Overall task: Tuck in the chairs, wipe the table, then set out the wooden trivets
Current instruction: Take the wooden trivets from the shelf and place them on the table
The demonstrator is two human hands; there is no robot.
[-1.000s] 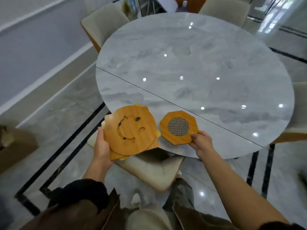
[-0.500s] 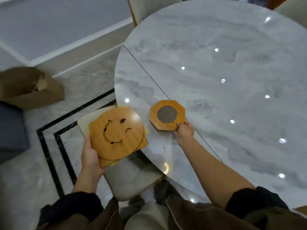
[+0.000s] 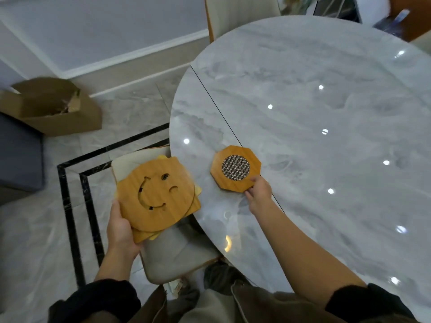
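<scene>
A person is setting an octagonal trivet [image 3: 235, 168] with a mesh centre onto the marble table [image 3: 326, 136], near its edge, the right hand [image 3: 257, 194] pinching the trivet's near corner between thumb and fingertips. The left hand [image 3: 122, 227] is gripping a stack of trivets [image 3: 157, 197], a smiley-face round one on top, out over a cushioned chair [image 3: 172, 255] beside the table. The placing is likely going best if the trivet is lowered flat and released only once seated, with the stack being kept level so that nothing slides off.
</scene>
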